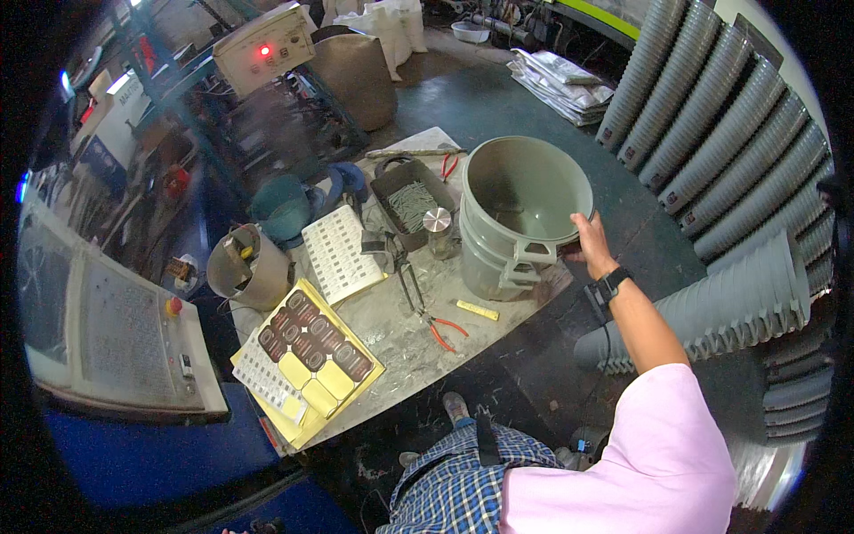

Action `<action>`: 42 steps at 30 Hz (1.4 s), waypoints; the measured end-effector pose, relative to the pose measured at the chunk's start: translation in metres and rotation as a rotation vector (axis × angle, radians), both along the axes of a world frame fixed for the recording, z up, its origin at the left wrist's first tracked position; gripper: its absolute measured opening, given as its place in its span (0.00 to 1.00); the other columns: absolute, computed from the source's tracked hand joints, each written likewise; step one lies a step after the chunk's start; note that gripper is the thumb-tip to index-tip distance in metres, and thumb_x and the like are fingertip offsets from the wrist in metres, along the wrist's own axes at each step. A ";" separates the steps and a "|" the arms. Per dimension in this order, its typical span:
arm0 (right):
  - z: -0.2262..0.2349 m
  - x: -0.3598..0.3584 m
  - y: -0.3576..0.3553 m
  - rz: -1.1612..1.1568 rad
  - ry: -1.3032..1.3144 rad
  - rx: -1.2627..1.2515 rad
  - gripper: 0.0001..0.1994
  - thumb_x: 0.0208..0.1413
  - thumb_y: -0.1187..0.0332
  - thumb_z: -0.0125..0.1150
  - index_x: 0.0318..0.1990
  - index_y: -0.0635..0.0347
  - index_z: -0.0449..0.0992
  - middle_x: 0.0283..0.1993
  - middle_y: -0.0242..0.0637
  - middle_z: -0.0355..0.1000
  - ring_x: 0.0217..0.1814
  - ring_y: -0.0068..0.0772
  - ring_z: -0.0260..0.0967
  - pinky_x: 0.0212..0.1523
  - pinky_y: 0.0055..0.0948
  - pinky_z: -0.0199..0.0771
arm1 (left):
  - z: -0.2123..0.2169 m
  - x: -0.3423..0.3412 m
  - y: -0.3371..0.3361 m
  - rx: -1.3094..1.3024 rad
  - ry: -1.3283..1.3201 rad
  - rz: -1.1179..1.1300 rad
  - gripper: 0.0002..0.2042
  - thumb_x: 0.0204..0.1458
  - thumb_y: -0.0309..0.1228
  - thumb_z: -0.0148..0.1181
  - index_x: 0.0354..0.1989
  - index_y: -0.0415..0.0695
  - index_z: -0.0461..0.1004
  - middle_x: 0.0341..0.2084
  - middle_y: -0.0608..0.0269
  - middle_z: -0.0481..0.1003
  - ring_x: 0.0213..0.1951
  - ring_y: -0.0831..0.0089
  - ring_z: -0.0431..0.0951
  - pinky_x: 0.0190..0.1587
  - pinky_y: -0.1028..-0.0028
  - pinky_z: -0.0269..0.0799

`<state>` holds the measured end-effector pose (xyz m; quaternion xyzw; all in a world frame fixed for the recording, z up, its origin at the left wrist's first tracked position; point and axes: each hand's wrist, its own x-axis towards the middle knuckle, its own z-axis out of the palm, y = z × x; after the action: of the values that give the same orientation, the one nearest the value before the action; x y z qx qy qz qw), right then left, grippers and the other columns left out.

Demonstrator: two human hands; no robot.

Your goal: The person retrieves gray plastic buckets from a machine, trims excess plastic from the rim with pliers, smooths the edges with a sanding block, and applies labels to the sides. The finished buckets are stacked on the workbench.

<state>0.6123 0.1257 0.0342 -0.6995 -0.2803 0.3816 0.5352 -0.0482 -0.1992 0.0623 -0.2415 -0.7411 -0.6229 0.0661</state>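
Observation:
Tall grey plastic buckets [498, 258], apparently nested, stand upright at the table's right end, with moulded handles facing me. My right hand [591, 246] grips the right side of the top rim, its fingers partly hidden behind it. A black band circles that wrist. I do not see my left hand. Near the buckets on the table are a glass jar with a metal lid [438, 233], red-handled pliers [441, 333], a yellow strip [478, 310] and a dark tray [411, 200] of small grey pieces.
Label sheets [311, 343] and a white printed stack [341, 255] lie on the table [400, 343]. A control panel with a red button [173, 307] stands left. Ribbed grey hoses [694, 107] line the right; another large one [712, 311] lies beside my arm.

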 end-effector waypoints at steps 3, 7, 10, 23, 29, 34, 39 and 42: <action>0.000 -0.001 0.001 -0.055 -0.147 -0.040 0.31 0.50 0.53 0.51 0.59 0.60 0.54 0.58 0.50 0.58 0.55 0.54 0.62 0.36 0.60 0.72 | 0.001 0.002 -0.001 0.050 -0.014 -0.091 0.08 0.47 0.27 0.56 0.30 0.34 0.72 0.24 0.55 0.71 0.26 0.68 0.69 0.31 0.72 0.67; 0.004 -0.010 -0.016 -0.197 -0.824 -0.029 0.24 0.55 0.57 0.51 0.56 0.59 0.61 0.54 0.53 0.64 0.55 0.52 0.63 0.51 0.43 0.65 | 0.005 0.004 -0.004 0.120 -0.207 -0.124 0.06 0.44 0.25 0.58 0.29 0.37 0.70 0.24 0.60 0.68 0.25 0.71 0.66 0.29 0.76 0.65; 0.008 -0.030 -0.038 -0.005 -1.020 0.148 0.18 0.55 0.64 0.49 0.52 0.57 0.67 0.52 0.47 0.67 0.54 0.50 0.63 0.52 0.40 0.63 | 0.005 -0.003 -0.012 0.103 -0.271 -0.260 0.05 0.44 0.24 0.57 0.29 0.41 0.69 0.24 0.65 0.67 0.24 0.76 0.64 0.28 0.77 0.63; -0.003 -0.049 -0.047 0.216 -1.115 0.286 0.15 0.46 0.77 0.47 0.41 0.56 0.74 0.45 0.44 0.72 0.49 0.48 0.68 0.50 0.40 0.67 | 0.004 0.001 -0.040 0.062 -0.335 -0.215 0.02 0.51 0.25 0.54 0.30 0.42 0.68 0.24 0.66 0.65 0.25 0.77 0.64 0.30 0.77 0.63; -0.007 -0.039 -0.038 0.120 -1.139 0.229 0.09 0.47 0.73 0.50 0.36 0.59 0.74 0.37 0.45 0.73 0.42 0.48 0.70 0.44 0.39 0.69 | 0.018 0.032 -0.089 0.124 -0.363 -0.186 0.02 0.49 0.24 0.55 0.27 0.41 0.69 0.25 0.68 0.70 0.26 0.78 0.67 0.32 0.78 0.65; -0.013 -0.046 -0.033 0.019 -1.153 0.314 0.09 0.48 0.70 0.52 0.35 0.61 0.74 0.34 0.45 0.74 0.40 0.47 0.70 0.41 0.39 0.69 | 0.022 0.059 -0.137 0.172 -0.351 -0.044 0.03 0.47 0.23 0.55 0.28 0.43 0.68 0.22 0.67 0.66 0.24 0.78 0.63 0.28 0.78 0.61; -0.014 -0.058 -0.036 -0.023 -1.095 0.221 0.11 0.49 0.69 0.52 0.38 0.62 0.76 0.41 0.46 0.74 0.46 0.46 0.69 0.48 0.37 0.68 | 0.015 0.081 -0.192 0.199 -0.287 0.196 0.02 0.45 0.24 0.54 0.27 0.40 0.69 0.20 0.64 0.66 0.22 0.74 0.63 0.26 0.76 0.60; -0.020 -0.063 -0.036 -0.018 -1.130 0.219 0.12 0.50 0.68 0.52 0.41 0.63 0.75 0.48 0.46 0.70 0.51 0.45 0.67 0.52 0.36 0.65 | -0.002 0.089 -0.223 0.151 -0.189 0.285 0.02 0.46 0.25 0.53 0.27 0.40 0.69 0.20 0.64 0.66 0.21 0.74 0.63 0.26 0.76 0.60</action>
<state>0.5490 0.0898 0.0145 -0.7379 -0.5545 -0.0873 0.3748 0.0408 -0.4227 0.0603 -0.0690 -0.7217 -0.6812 0.1017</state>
